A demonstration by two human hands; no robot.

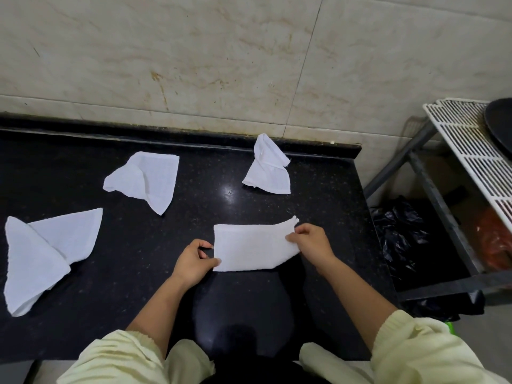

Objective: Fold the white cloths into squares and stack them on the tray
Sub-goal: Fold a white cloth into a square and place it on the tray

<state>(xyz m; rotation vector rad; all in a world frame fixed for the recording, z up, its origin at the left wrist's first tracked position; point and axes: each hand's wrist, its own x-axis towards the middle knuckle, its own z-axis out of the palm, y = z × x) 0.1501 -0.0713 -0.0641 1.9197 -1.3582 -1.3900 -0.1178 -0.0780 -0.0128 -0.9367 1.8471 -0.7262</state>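
A white cloth (253,246), folded into a rectangle, lies on the black counter (138,245) in front of me. My left hand (194,260) pinches its left edge near the lower corner. My right hand (310,242) pinches its right end, which is lifted slightly off the counter. Three more white cloths lie loose and crumpled: one at the far left (41,256), one at the middle left (146,178) and one standing up near the back wall (268,167). No tray shows on the counter.
The counter ends at a tiled wall behind and drops off on the right. Beside it stands a metal rack (432,189) with a white wire shelf (468,151) holding a black pan (498,123); a black bag (399,231) lies below.
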